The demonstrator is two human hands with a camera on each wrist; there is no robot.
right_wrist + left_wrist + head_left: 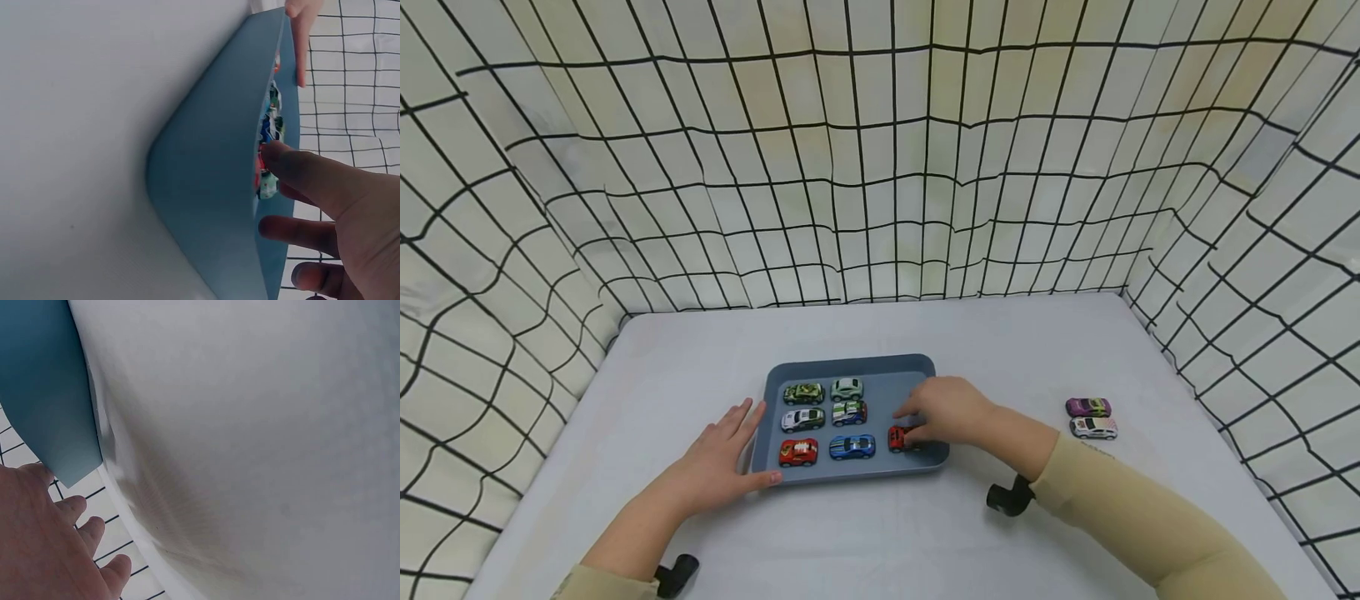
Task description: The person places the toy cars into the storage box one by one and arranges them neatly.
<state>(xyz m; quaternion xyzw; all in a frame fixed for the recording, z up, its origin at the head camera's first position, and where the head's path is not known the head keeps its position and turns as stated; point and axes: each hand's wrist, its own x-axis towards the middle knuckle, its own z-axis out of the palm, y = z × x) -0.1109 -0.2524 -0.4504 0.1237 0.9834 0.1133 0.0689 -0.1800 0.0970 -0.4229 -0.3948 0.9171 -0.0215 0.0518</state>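
Observation:
A blue-grey tray [880, 472] holds several toy cars. My right hand [953, 410] reaches over its right side, with the thumb on a red toy car [896, 439] at the front right and the other fingers spread apart from it. Part of this car hides under the thumb [275, 154] in the right wrist view. To the tray's left lies my left hand [718, 462], fingers extended and thumb against the front left rim. Beside the red car sits a blue toy car [852, 447]; farther left is another red toy car [798, 452].
Behind these stand a white-green car [849, 412], a silver car [802, 419], a pale green car [847, 389] and a camouflage car [803, 393]. Right of the tray, a purple car [1087, 407] and a white car [1093, 428] lie on the white table [1000, 333]. Black netting [891, 175] surrounds it.

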